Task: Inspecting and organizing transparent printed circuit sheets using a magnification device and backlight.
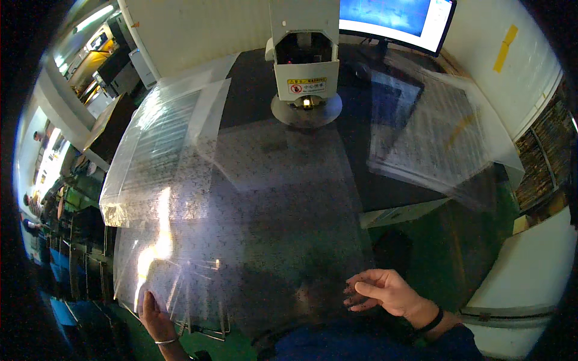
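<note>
A large clear plastic sheet (283, 240), covered with fine dark specks, stretches from under the head of a white bench machine (306, 78) toward my body. At its near left corner my left hand (158, 322) is closed on the edge, its fingers pointing up beside a bright reflection. My right hand (391, 293) grips the right edge near my body. The right fingertips look speckled, seen through the sheet, while the thumb lies nearer to me. A small light glows below the machine head, above a round metal plate (283, 113) at the sheet's far end.
Stacked clear sheets (150, 150) lie on the table's left side, and more sheets (433, 138) lie on the right. A monitor (391, 27) stands at the back right, with a dark mouse (359, 71) before it. A white cabinet (518, 271) stands at far right.
</note>
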`<state>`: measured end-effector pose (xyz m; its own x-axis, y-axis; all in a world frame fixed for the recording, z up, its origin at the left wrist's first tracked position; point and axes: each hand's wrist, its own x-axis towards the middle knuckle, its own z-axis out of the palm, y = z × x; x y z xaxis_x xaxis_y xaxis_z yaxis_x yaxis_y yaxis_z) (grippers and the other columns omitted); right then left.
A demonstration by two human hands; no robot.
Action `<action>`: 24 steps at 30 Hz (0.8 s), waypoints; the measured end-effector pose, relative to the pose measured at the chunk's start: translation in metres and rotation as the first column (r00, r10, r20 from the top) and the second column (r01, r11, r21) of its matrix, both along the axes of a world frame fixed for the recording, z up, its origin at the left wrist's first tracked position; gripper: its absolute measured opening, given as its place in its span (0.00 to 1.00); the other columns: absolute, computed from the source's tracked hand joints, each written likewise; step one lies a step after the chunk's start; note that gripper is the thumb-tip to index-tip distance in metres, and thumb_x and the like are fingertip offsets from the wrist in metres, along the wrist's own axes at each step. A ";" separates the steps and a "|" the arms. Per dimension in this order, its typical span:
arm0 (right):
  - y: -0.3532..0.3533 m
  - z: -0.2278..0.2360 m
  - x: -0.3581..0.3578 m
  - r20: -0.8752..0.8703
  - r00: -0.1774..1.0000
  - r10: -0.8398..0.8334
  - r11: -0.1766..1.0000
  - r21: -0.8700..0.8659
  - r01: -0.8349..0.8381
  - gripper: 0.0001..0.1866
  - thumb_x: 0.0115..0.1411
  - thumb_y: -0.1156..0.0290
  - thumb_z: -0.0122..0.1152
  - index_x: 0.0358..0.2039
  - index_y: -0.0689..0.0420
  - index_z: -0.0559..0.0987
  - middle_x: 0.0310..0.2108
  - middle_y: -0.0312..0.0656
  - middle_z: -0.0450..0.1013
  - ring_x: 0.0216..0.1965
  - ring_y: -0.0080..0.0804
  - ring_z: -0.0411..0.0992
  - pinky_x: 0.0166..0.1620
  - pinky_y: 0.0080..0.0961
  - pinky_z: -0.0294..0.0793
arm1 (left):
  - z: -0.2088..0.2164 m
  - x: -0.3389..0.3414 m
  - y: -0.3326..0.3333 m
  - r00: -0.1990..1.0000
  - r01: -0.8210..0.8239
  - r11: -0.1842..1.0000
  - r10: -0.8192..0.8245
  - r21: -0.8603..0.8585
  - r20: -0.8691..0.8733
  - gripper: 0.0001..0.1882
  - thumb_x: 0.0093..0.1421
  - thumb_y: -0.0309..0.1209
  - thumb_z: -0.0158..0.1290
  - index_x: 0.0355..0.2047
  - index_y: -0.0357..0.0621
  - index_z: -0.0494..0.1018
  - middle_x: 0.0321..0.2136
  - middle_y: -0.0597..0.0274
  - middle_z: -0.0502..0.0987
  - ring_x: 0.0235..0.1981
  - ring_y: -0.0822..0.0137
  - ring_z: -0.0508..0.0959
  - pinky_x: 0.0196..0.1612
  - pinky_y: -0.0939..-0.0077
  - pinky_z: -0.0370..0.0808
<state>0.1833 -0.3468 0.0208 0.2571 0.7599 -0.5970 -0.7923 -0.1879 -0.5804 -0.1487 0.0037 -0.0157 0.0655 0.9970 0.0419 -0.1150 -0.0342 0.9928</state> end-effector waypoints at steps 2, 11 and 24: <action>0.000 -0.002 0.000 0.134 0.990 -0.042 0.999 -0.008 0.043 0.11 0.56 0.73 0.52 0.39 0.65 0.71 0.36 0.46 0.71 0.36 0.36 0.73 0.38 0.31 0.77 | 0.002 0.002 0.001 0.999 -0.012 0.999 0.013 -0.038 0.034 0.16 0.55 0.29 0.48 0.41 0.28 0.66 0.40 0.50 0.70 0.43 0.64 0.71 0.47 0.75 0.68; 0.013 0.005 0.021 0.261 0.958 -0.123 0.992 0.001 0.127 0.11 0.55 0.72 0.54 0.37 0.65 0.72 0.31 0.43 0.71 0.31 0.33 0.73 0.32 0.29 0.78 | 0.010 0.025 -0.005 1.000 -0.029 0.999 0.029 -0.041 0.008 0.16 0.55 0.29 0.49 0.41 0.29 0.67 0.43 0.48 0.68 0.48 0.62 0.68 0.52 0.73 0.64; 0.014 0.002 0.027 0.269 0.954 -0.134 0.991 0.024 0.132 0.11 0.55 0.72 0.54 0.37 0.64 0.72 0.31 0.43 0.72 0.31 0.33 0.73 0.31 0.28 0.78 | 0.016 0.043 -0.010 0.992 -0.026 0.995 0.038 -0.101 0.117 0.14 0.55 0.28 0.49 0.39 0.33 0.65 0.36 0.54 0.71 0.38 0.66 0.73 0.38 0.74 0.74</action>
